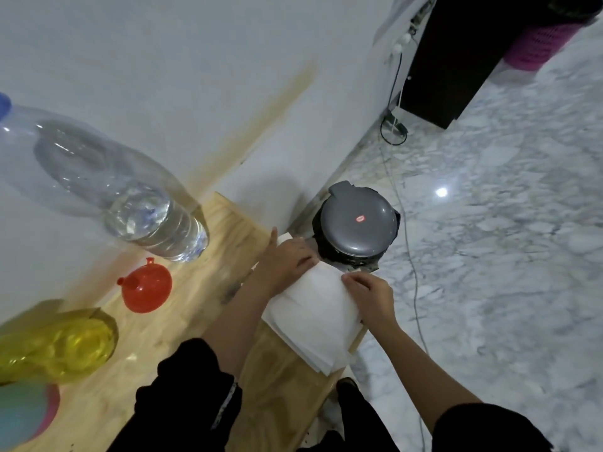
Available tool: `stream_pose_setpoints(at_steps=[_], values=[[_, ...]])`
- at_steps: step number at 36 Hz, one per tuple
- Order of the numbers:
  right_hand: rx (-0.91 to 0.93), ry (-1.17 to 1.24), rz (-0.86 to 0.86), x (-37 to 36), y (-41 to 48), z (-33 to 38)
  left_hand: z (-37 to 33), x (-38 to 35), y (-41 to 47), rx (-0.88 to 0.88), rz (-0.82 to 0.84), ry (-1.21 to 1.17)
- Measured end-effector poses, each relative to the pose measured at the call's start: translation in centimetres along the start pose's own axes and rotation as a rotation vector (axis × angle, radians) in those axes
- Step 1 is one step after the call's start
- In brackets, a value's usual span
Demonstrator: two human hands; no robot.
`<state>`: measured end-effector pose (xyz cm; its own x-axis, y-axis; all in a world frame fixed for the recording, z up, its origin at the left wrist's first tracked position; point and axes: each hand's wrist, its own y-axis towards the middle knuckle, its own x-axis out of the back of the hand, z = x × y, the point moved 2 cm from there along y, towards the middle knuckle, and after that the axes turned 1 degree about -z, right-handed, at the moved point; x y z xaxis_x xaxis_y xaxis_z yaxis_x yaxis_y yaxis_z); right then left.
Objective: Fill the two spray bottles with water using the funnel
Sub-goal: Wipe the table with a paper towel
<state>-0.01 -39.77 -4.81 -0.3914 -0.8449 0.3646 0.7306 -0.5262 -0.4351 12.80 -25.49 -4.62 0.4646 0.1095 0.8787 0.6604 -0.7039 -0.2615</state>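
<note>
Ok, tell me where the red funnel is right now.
In the head view, the red funnel sits on the wooden table, left of both hands, between the big water bottle and the yellow bottle.

Counts on and beside the desk (182, 321)

One large clear water bottle (107, 187), one red funnel (146, 285), one yellow spray bottle (55, 347), one teal and pink object (26, 412) too blurred to identify, one stack of white paper towels (313, 314), two hands, left (287, 259) and right (370, 295), and one grey lidded bin (357, 220) on the floor.
</note>
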Motion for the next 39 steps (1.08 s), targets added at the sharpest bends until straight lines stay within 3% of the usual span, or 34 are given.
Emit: stream_pose_setpoints(at_steps=[7,21,32,35,39], values=[[0.196,0.064,-0.037,0.5,-0.8,1.3,0.1,-0.9,-0.8,-0.072,-0.262,-0.087],[0.554,-0.062,0.019,1.9,-2.2,6.5,-0.9,3.1,-4.6,-0.158,-0.633,-0.105],[0.597,-0.059,0.176,1.8,-4.5,10.9,-1.4,7.4,-10.6,-0.113,-0.76,-0.017],[0.688,-0.086,0.185,1.6,-5.4,13.1,-1.9,9.3,-12.5,-0.083,-0.772,-0.046],[0.672,-0.038,0.259,1.4,-6.5,16.5,-2.8,12.6,-14.9,-0.034,-0.791,-0.145]])
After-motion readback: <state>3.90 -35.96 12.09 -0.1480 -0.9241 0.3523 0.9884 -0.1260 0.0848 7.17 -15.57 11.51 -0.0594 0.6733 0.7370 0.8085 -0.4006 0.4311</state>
